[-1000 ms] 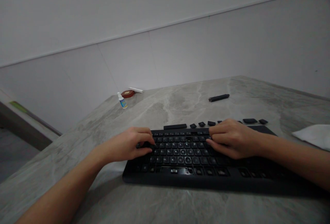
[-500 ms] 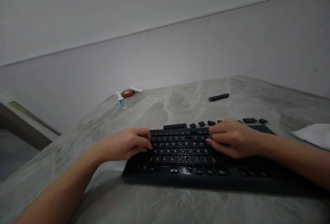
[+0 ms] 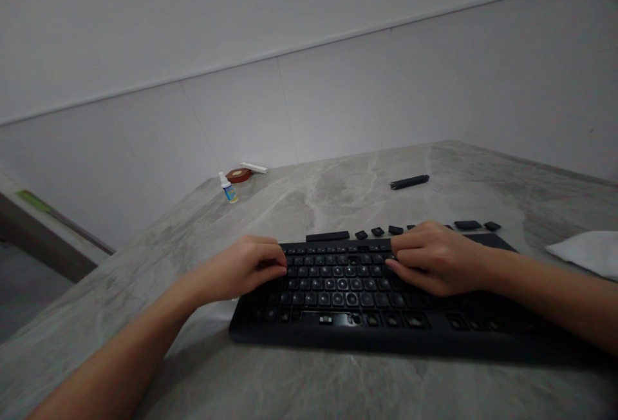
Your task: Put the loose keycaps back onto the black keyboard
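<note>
A black keyboard lies on the table with many of its keycaps off, and the slot of the space bar is bare. Over its left edge, my left hand is closed, thumb and fingertips pinched together at the upper left keys. My right hand rests over the right part of the keyboard with curled fingers, its thumb tip by the keys. Whatever is between the fingers of either hand is hidden or too small to name. Behind the keyboard lie a long space bar keycap and several loose keycaps, some partly covered by my right hand.
A small spray bottle stands at the back left, beside a reddish-brown round object and a white strip. Toward the back right lies a black pen-like tool. White cloth is at the right edge. A wall closes off the back.
My left hand has shifted slightly up along the keyboard's left edge, and its fingers have drawn closer together. My right hand and the keyboard stay in place.
</note>
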Available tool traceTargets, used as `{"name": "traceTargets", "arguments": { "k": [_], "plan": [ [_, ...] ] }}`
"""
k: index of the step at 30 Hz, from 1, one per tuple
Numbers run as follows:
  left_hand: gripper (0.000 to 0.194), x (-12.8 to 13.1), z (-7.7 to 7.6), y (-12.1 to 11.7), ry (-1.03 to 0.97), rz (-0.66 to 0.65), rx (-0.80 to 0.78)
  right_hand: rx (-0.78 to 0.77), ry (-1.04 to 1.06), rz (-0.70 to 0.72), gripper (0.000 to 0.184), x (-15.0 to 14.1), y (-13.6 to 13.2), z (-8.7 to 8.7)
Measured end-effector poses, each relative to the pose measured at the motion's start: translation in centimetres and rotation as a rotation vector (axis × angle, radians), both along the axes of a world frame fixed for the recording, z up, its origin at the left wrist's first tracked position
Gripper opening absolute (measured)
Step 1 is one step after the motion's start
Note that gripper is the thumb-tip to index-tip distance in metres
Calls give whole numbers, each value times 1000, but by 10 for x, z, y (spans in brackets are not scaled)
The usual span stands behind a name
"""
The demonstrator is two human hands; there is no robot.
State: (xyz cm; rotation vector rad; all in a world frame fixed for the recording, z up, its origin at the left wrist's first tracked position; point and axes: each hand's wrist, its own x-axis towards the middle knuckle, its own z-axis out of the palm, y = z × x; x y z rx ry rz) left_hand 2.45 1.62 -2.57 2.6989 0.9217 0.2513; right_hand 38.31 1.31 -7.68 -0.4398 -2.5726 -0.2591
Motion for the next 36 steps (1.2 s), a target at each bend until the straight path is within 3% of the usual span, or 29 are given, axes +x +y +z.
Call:
{"name": "traceTargets", "arguments": {
  "k": [6,12,17,26,30,36],
  "plan": [
    [20,-8,-1,8,19,26,72,-11,5,10,39,0,0,0],
    [38,-24,12,9,62,-114,-42,-20,1,5,38,0,0,1],
    [28,-23,12,7,101,-149,-82,-12,5,11,39,0,0,1],
    [22,-21,4,11,99,-169,-14,-6,0,5,39,-1,0,1],
    [20,-17,6,4,81,-158,-15,5,4,7,39,-1,0,1],
    [11,-2,7,-14,31,-273,-110,3,6,22,39,0,1,0]
  ]
}}
